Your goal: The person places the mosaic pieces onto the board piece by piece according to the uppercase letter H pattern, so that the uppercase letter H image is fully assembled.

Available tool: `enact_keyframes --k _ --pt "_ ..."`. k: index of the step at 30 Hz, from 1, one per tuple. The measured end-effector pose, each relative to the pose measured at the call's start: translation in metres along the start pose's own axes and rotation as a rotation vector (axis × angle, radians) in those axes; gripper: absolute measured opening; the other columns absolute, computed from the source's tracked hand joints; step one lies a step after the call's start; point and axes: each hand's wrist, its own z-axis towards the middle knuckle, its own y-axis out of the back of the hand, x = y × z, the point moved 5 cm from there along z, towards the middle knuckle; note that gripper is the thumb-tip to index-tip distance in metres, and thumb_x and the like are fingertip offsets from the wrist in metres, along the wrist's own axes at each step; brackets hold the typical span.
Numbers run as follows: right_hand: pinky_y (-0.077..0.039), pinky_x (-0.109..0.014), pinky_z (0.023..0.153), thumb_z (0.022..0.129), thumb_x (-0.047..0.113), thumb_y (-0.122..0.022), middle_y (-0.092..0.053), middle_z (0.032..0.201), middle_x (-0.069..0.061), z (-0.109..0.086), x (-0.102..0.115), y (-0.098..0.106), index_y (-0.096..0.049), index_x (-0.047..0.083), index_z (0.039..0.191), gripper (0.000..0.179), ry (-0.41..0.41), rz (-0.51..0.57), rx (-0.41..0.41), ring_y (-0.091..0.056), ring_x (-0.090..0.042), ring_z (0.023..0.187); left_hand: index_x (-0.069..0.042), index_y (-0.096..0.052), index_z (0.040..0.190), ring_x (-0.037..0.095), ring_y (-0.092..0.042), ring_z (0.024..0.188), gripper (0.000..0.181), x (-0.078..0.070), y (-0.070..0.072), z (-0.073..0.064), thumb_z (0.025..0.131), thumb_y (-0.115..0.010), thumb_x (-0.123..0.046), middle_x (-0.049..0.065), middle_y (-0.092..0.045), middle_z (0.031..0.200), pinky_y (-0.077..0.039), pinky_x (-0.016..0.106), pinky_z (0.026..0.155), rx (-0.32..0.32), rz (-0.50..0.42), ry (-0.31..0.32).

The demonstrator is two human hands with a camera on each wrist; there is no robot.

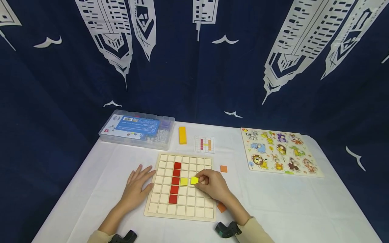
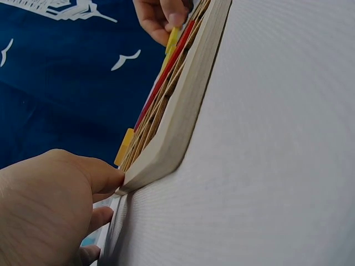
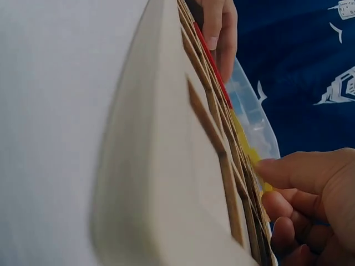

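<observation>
A wooden grid board (image 1: 164, 209) lies on the white table. Five red square tiles (image 1: 175, 181) form a column in it, and a yellow tile (image 1: 183, 181) sits just right of the middle red one. My right hand (image 1: 214, 185) pinches a second yellow tile (image 1: 194, 181) between thumb and finger, close over the same row. My left hand (image 1: 137, 185) lies with fingers spread at the board's left edge; in the left wrist view its fingertips (image 2: 115, 176) touch the board's rim.
Behind the board are a yellow-orange block (image 1: 182, 135) and a small pattern card (image 1: 204, 144). A clear plastic case (image 1: 136, 130) stands back left. Orange tiles (image 1: 223, 168) lie right of the board. An animal puzzle board (image 1: 281, 152) rests at the right.
</observation>
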Motion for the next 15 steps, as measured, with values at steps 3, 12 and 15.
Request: enact_keyframes --k 3,12,15 --pt "-0.036 -0.016 0.053 0.075 0.012 -0.083 -0.061 0.072 0.008 0.0003 0.0009 -0.0034 -0.072 0.009 0.09 0.019 0.011 -0.015 0.004 -0.042 0.0 0.056 -0.004 -0.06 0.132 0.048 -0.022 0.145 0.043 -0.0011 0.0002 0.0001 0.089 -0.065 -0.006 0.02 -0.048 0.147 -0.008 0.065 0.116 -0.006 -0.003 -0.004" --pt "-0.035 -0.016 0.052 0.074 0.012 -0.084 -0.061 0.073 0.01 -0.0002 0.0032 -0.0065 -0.073 0.013 0.09 0.02 0.02 -0.065 0.006 -0.041 0.002 0.055 -0.005 -0.059 0.133 0.046 -0.022 0.145 0.044 -0.0006 0.0002 0.0006 0.089 -0.065 -0.005 0.019 -0.047 0.148 -0.007 0.064 0.117 0.008 0.003 0.006" --pt "-0.036 -0.017 0.052 0.074 0.014 -0.084 -0.061 0.073 0.011 -0.0007 0.0038 -0.0072 -0.073 0.015 0.091 0.02 0.014 -0.08 0.006 -0.041 0.002 0.055 -0.005 -0.059 0.133 0.047 -0.022 0.145 0.045 0.0 -0.0004 0.0007 0.089 -0.065 -0.005 0.019 -0.047 0.148 -0.007 0.064 0.117 0.008 0.003 0.006"
